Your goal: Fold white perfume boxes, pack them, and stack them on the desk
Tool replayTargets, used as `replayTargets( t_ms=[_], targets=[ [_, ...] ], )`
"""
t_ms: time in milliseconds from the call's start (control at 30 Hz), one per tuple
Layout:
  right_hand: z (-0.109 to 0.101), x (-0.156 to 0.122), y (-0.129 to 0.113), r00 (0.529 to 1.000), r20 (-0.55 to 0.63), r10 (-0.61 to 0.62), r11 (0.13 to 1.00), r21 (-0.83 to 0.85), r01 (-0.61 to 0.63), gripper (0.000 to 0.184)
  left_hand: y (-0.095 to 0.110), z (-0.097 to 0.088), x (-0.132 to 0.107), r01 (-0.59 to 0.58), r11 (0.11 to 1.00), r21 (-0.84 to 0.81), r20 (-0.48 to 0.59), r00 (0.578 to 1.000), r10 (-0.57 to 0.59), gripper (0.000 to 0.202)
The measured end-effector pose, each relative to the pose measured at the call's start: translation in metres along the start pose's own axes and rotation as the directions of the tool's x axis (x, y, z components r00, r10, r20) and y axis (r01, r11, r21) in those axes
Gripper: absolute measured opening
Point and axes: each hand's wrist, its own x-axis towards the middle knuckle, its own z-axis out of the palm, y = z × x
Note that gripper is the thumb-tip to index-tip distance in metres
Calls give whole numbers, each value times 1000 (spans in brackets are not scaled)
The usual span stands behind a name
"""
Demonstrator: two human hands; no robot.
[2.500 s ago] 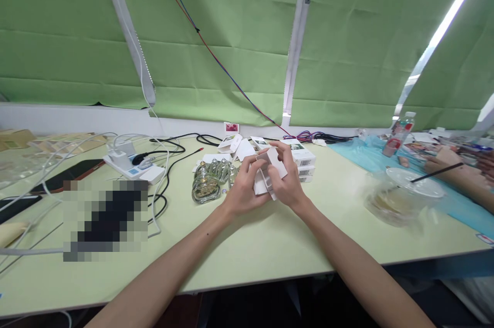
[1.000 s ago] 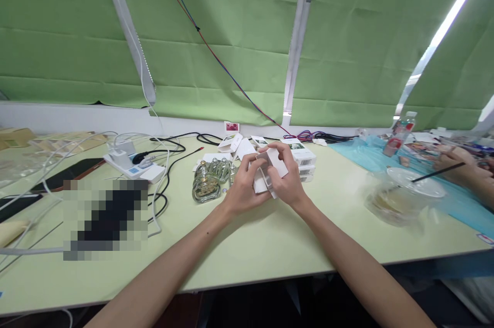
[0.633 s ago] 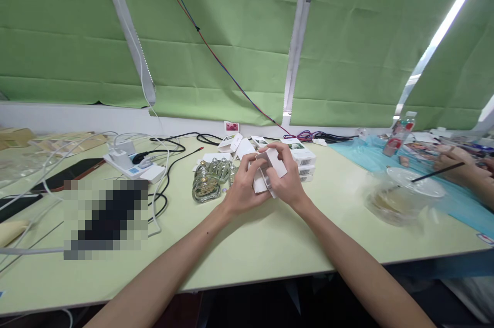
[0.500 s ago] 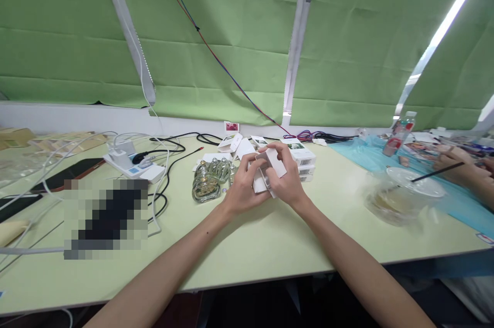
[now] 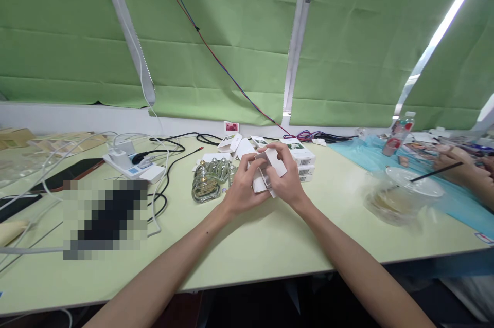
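Barely shifting since a second ago, the left hand (image 5: 242, 190) and right hand (image 5: 290, 187) are gripping the open white carton (image 5: 277, 162) at three o'clock from the glass bottles (image 5: 206, 189), leaving it unclosed.

Over the worktop (image 5: 247, 256), a box (image 5: 276, 163) is between the left grip (image 5: 242, 187) and the right grip (image 5: 288, 186). Bottles (image 5: 206, 190) lie to the left, with a power strip (image 5: 129, 167) farther left. Cartons (image 5: 244, 149) lie behind the bottles, and a stack of boxes (image 5: 305, 161) stands behind the right grip. Farther right, a cup (image 5: 391, 202) is before a drink bottle (image 5: 399, 135), at a plastic sheet's (image 5: 347, 156) near edge. Blinds (image 5: 239, 24) hang behind the worktop.
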Motion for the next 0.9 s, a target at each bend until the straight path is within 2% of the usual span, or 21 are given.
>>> replayTargets(
  t_ms=[467,900],
  targets=[
    [0,1,-1,1000,-3,3,1000,12,-3,36,1,0,1,-12,1000,2,-3,1000,12,56],
    [0,1,2,1000,0,1,1000,6,-1,41,0,0,1,-22,1000,-9,-1,1000,22,54]
  ],
)
